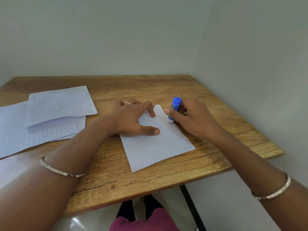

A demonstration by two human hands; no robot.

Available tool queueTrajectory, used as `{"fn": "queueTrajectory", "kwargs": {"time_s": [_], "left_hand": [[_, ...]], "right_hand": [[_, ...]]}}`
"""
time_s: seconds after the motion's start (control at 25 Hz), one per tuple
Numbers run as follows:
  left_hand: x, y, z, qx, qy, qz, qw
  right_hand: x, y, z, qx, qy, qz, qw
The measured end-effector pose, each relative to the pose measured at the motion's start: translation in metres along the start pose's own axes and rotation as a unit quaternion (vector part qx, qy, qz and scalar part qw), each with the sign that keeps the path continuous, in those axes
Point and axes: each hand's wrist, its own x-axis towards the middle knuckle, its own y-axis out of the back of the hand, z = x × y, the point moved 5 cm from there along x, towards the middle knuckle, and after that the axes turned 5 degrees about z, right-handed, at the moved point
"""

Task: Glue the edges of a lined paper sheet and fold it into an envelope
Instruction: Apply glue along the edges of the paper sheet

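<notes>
Both bare forearms reach forward from the lower corners and converge toward the middle. The left hand (133,117) lies palm down, its fingers spread and straight, with index tip and thumb pressing the lined sheet (155,147). The right hand (191,117) curls round the glue stick (174,110) and holds it near upright, white end down.

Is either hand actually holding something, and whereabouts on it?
The right hand grips the glue stick round its middle, lower end on the lined sheet. The left hand holds nothing; it presses on the sheet.
</notes>
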Motion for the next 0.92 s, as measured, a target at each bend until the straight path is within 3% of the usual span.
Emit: {"fn": "queueTrajectory", "kwargs": {"time_s": [0.92], "left_hand": [[0.000, -0.001, -0.004, -0.011, 0.010, 0.009, 1.000]], "right_hand": [[-0.061, 0.034, 0.003, 0.036, -0.056, 0.008, 0.998]]}}
